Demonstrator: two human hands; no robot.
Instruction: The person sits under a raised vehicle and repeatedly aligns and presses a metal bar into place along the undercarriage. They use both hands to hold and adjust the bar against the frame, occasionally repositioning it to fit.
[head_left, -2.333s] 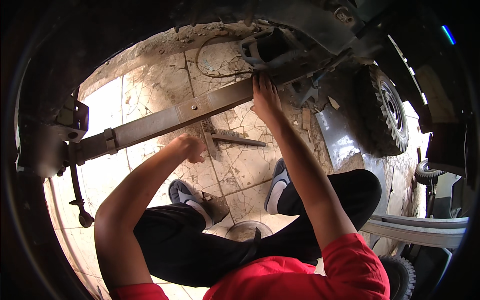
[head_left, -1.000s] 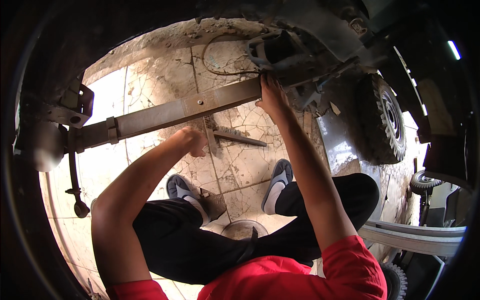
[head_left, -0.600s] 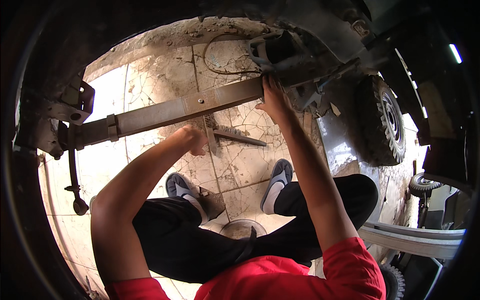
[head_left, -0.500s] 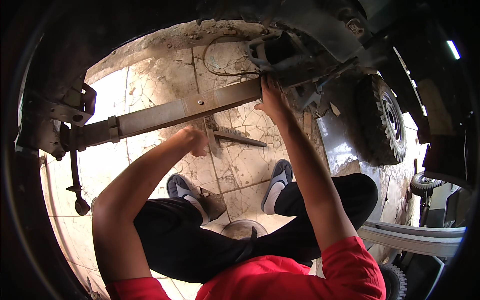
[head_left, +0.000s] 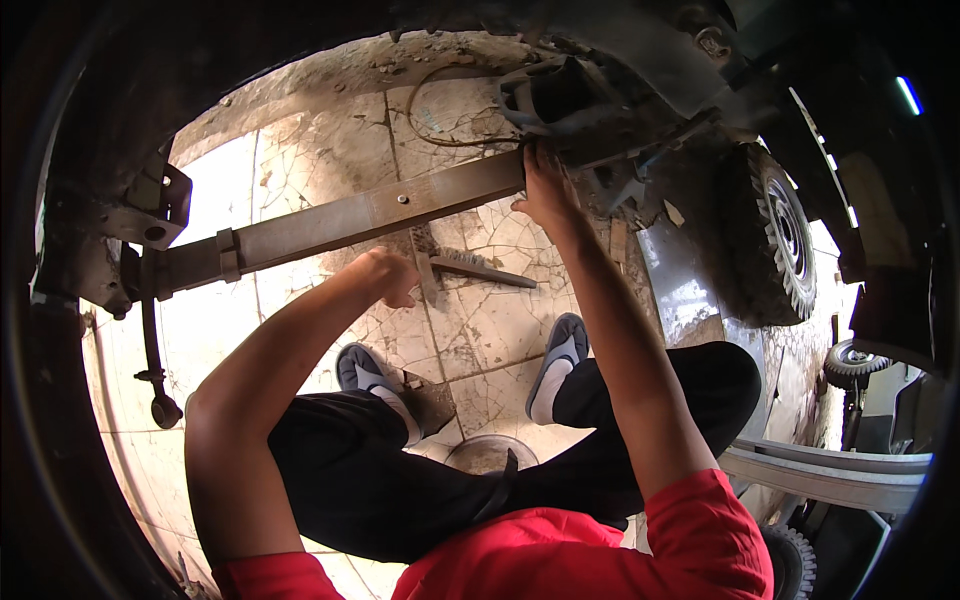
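Observation:
A long steel leaf spring [head_left: 320,222] crosses in front of me, with a clamp [head_left: 229,255] round its left part. My right hand [head_left: 547,190] grips the spring right of its middle; the fingers reach over the far edge and the thumb sticks out on the near side. Below the spring's middle, my left hand [head_left: 388,274] hangs with curled fingers, apart from the metal. Its palm is hidden, so I cannot see whether anything is in it. Beside it on the floor lies a wire brush [head_left: 485,271], and a second, brush-like piece [head_left: 428,278] lies across its end.
A shackle-like link [head_left: 157,370] hangs from the bracket [head_left: 150,215] at left. Dark vehicle bodywork arches overhead. A wheel with a knobbly tyre [head_left: 780,235] stands at right. Behind the spring are a hollow metal part [head_left: 555,95] and a thin hose [head_left: 412,110]. The tiled floor [head_left: 490,355] is cracked.
Both hands keep nearly the same places. My left hand has lifted very slightly, and the view has shifted a little.

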